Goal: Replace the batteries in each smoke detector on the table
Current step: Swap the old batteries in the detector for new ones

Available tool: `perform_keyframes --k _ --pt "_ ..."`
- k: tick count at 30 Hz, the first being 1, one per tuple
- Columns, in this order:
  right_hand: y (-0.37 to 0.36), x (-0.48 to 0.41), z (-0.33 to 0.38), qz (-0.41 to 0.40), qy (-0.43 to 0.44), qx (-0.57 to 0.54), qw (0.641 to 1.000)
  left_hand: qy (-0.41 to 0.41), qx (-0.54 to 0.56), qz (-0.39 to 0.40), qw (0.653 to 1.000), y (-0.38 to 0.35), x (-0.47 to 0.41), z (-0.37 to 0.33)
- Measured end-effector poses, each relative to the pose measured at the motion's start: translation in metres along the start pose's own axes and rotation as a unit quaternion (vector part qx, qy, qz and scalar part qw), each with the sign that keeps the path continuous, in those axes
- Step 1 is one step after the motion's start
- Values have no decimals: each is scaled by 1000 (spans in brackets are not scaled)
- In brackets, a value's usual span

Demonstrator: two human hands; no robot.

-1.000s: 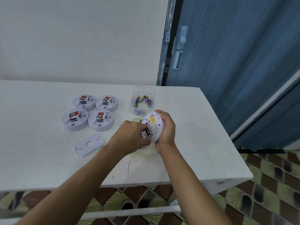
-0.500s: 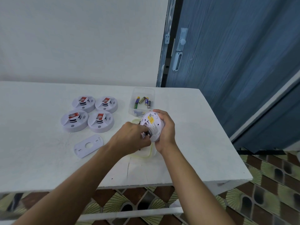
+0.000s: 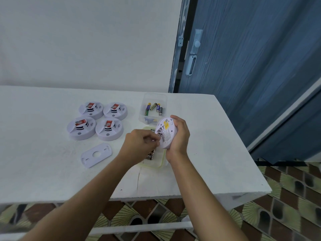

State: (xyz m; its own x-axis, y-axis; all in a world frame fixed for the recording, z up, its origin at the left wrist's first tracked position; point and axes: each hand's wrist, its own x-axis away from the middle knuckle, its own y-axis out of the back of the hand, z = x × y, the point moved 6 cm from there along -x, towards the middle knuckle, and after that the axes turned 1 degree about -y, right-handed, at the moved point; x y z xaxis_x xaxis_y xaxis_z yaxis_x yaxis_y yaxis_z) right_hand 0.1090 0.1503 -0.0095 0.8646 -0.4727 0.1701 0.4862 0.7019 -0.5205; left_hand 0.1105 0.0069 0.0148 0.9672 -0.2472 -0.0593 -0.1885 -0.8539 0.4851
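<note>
Above the white worktop [image 3: 52, 171] our right hand [image 3: 180, 136] grips the tilted smoke detector [image 3: 166, 134], open back facing left toward our left hand [image 3: 139, 145], whose grip pinches what seems a battery [image 3: 155, 140] against it.

A white desk [image 3: 217, 153] stood against a plain white wall [image 3: 86, 40], beside a blue door [image 3: 251, 58]; the floor [image 3: 295, 197] bore brown-and-green patterned tiles.

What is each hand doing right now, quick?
Left hand: pinches what looks like a small silver-ended battery at the open back of the round white plastic smoke detector.
Right hand: grips that smoke detector.
</note>
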Motion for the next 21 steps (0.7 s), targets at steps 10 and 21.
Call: perform_keyframes --k 10,21 --pt "23 -9 -11 -44 -41 -16 998 -125 -215 115 962 12 16 15" --pt "23 -5 -20 -54 -72 -27 996 -176 -249 138 942 10 22 36"
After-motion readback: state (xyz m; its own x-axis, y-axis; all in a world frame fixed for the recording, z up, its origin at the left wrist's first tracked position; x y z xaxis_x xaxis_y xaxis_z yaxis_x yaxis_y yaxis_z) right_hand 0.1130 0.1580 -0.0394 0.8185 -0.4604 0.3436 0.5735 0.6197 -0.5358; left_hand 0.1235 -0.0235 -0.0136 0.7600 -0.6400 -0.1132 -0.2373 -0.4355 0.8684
